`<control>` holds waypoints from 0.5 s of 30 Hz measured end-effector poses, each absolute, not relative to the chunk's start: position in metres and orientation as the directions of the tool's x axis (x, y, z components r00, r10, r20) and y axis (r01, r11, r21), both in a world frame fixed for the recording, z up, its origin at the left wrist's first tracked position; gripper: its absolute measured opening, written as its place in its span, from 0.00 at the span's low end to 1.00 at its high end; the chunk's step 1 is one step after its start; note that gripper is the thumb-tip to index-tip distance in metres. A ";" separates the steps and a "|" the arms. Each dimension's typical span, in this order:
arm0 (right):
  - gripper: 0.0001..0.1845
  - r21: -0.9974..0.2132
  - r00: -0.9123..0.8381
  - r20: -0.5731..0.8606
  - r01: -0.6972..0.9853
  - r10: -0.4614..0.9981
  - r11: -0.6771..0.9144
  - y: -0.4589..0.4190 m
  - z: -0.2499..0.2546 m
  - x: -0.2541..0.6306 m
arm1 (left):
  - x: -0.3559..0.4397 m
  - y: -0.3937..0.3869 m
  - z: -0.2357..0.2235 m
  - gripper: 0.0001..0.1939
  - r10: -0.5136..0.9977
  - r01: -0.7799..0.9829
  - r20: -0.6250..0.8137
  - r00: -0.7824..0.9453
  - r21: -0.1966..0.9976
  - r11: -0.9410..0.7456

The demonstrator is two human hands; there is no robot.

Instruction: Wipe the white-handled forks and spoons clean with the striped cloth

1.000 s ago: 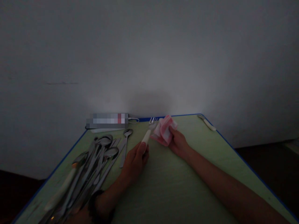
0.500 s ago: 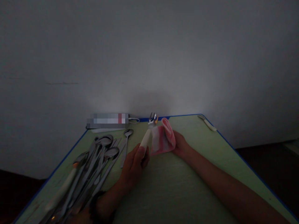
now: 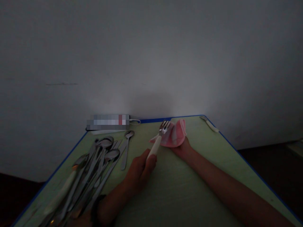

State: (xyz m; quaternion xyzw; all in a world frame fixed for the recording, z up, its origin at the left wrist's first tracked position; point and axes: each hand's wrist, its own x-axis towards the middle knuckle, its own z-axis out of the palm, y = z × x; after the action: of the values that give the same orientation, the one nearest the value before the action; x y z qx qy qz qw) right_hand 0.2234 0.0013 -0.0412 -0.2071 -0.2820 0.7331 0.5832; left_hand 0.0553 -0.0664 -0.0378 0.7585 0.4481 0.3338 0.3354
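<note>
My left hand (image 3: 141, 168) is closed round the pale handle of a fork (image 3: 155, 147), its metal tines pointing up and away from me. Just right of the tines, my right hand (image 3: 183, 149) holds a pink and white cloth (image 3: 176, 135). The cloth drapes over the fingers and hides most of them. Fork head and cloth overlap in view; whether they touch I cannot tell. Left of my left hand lies a heap of metal spoons and other cutlery (image 3: 94, 170), with one spoon (image 3: 127, 148) at its right edge.
The light green table (image 3: 189, 189) has a blue edge and stands against a grey wall (image 3: 151, 56). A pale-handled utensil (image 3: 210, 124) lies at the far right corner. At the far left corner is a blurred-out device (image 3: 109, 123) with a white cable (image 3: 136, 120).
The fork has shifted right and tilted further to the right in my left hand. My right hand has moved slightly right with the cloth, which now hangs more spread out behind the tines.
</note>
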 end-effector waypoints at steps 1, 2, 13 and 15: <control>0.25 -0.644 -0.273 0.070 -0.747 0.959 -0.165 0.000 -0.038 0.223 | 0.055 -0.067 -0.038 0.16 0.899 0.463 0.204 0.387 0.800 -0.381; 0.27 -0.632 -0.307 0.109 -0.755 0.945 -0.173 0.000 -0.037 0.222 | 0.055 -0.066 -0.037 0.16 0.897 0.473 0.196 0.397 0.793 -0.383; 0.32 -0.649 -0.328 0.080 -0.734 0.941 -0.201 0.004 -0.052 0.226 | 0.063 -0.058 -0.040 0.18 0.918 0.646 0.039 0.394 0.699 -0.307; 0.32 -0.666 -0.325 0.104 -0.725 0.940 -0.177 0.005 -0.054 0.225 | 0.063 -0.059 -0.040 0.18 0.914 0.647 0.047 0.403 0.692 -0.321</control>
State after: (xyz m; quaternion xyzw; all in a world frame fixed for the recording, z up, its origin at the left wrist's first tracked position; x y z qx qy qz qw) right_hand 0.2253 0.0051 -0.0542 -0.1683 -0.3198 0.7486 0.5559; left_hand 0.0628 -0.0588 -0.0402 0.7817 0.4991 0.2221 0.3010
